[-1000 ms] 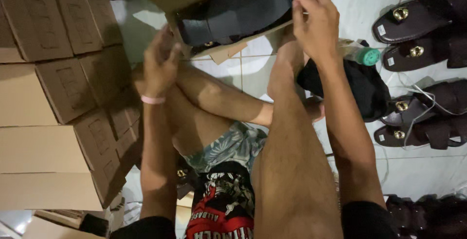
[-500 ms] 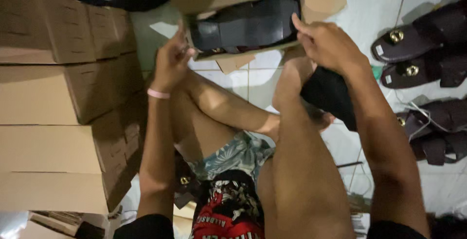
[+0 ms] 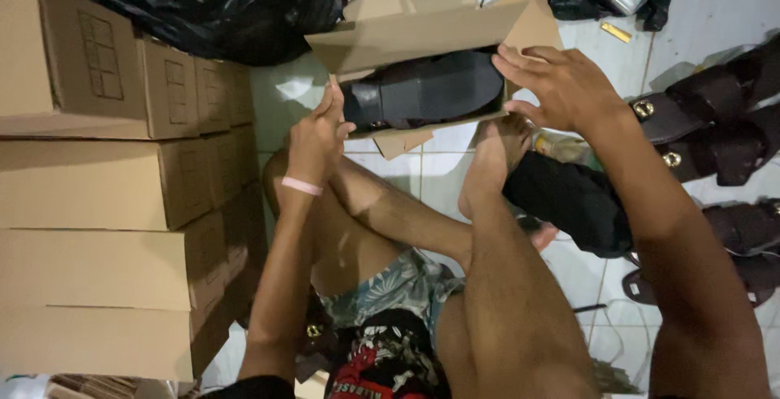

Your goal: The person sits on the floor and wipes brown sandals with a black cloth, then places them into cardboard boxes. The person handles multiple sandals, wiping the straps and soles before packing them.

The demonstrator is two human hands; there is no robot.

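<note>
Both hands now hold the open brown cardboard box (image 3: 431,37) with the black sandal (image 3: 426,90) lying inside it.

Compared with a second ago, the box sits higher and farther from the body, and its flaps stand more open. The left hand (image 3: 318,135) grips the left end of the box, fingers closed on the edge. The right hand (image 3: 561,82) lies spread on the right side, pressing it. Stacked brown cartons (image 3: 106,179) stand at the left; dark sandals with gold buckles (image 3: 691,123) lie on the white tiled floor (image 3: 707,9).
</note>
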